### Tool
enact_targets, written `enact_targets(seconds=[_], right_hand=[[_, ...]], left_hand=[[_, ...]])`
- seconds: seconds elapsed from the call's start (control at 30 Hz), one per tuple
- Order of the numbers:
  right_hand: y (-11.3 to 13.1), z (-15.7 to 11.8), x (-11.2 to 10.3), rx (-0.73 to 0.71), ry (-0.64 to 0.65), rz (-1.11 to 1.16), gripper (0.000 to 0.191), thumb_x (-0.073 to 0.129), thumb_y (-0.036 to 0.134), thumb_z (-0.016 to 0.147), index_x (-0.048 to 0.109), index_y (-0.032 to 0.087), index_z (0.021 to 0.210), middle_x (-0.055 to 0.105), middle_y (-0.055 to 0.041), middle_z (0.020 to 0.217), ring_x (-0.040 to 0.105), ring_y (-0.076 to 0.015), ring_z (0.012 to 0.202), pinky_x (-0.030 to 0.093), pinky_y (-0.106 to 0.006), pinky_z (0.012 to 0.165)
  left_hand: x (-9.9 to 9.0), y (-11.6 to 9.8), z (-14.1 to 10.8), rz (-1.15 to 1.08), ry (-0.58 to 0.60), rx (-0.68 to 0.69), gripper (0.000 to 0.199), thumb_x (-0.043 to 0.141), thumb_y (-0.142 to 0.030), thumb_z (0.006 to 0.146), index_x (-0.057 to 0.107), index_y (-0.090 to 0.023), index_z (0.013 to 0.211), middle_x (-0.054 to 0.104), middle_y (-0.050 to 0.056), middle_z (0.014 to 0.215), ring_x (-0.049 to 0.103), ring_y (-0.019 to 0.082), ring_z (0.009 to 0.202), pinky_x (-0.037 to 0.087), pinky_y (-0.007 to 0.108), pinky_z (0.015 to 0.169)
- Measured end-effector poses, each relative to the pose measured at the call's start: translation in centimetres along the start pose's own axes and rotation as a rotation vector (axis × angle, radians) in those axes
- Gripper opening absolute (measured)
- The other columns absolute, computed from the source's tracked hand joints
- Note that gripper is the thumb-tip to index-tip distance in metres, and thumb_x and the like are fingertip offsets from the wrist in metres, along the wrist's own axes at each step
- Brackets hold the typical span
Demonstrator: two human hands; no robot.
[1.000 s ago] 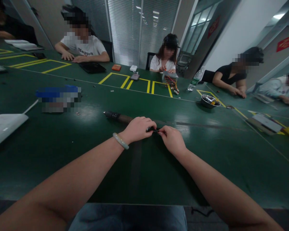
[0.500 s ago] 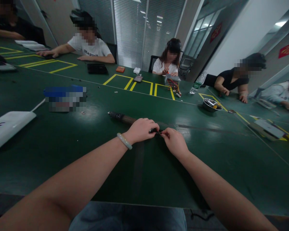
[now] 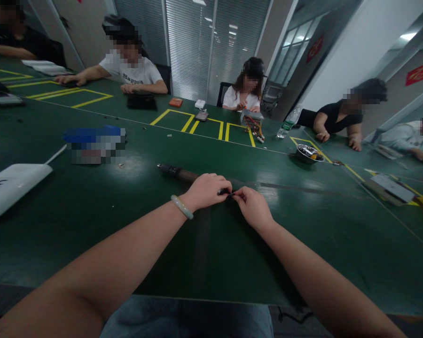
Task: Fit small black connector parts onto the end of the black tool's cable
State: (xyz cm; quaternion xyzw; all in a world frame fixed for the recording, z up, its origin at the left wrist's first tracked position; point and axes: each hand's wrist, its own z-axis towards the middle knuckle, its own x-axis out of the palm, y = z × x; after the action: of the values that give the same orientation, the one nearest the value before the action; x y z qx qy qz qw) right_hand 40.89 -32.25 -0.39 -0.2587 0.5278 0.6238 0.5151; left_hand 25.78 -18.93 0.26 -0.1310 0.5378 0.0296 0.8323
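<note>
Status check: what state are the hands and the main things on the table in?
Left hand: closed on small dark part
Right hand: pinched at the part's end
Dark rod-shaped tool: lying down, partly hidden
White device: lying flat, cable attached
Metal bowl: holding small items
Clear bottle: standing

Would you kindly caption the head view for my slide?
Left hand at a dark rod, right hand at a small black piece.

A black "3" on the white device (image 3: 24, 182) and "Happ…", its ending unclear, on a white T-shirt (image 3: 150, 70)
</note>
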Motion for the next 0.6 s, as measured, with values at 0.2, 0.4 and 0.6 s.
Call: enact_targets(seconds=[0.2,0.4,0.6], right_hand=[[-0.1,0.6,0.1,0.077,0.003,0.001,0.015,0.062,0.016,0.089,0.063,0.021,0.103,0.066,0.0005,0.090,0.060,-0.0166,0.086,0.041,-0.025,0.076],[-0.1,1.4,0.2,0.121,0.071,-0.044,0.019,0.061,0.020,0.090,0.066,0.022,0.109,0.067,-0.0013,0.099,0.061,-0.0176,0.089,0.042,-0.025,0.080],[-0.1,1.9,0.1,0.124,0.128,-0.085,0.016,0.060,0.023,0.091,0.069,0.023,0.104,0.068,-0.0018,0.097,0.061,-0.0191,0.089,0.042,-0.026,0.079]], left_hand=[[0.0,-0.1,0.0,0.016,-0.002,-0.008,0.015,0.057,-0.035,0.084,0.064,-0.027,0.095,0.065,0.000,0.096,0.058,0.020,0.089,0.040,0.033,0.076],[-0.1,-0.2,0.0,0.008,0.000,-0.014,0.016,0.055,-0.035,0.086,0.064,-0.027,0.096,0.065,0.000,0.097,0.058,0.020,0.089,0.040,0.033,0.076],[-0.2,-0.4,0.1,0.007,0.000,-0.020,0.017,0.055,-0.034,0.086,0.062,-0.027,0.099,0.065,0.000,0.098,0.059,0.020,0.091,0.041,0.034,0.079]])
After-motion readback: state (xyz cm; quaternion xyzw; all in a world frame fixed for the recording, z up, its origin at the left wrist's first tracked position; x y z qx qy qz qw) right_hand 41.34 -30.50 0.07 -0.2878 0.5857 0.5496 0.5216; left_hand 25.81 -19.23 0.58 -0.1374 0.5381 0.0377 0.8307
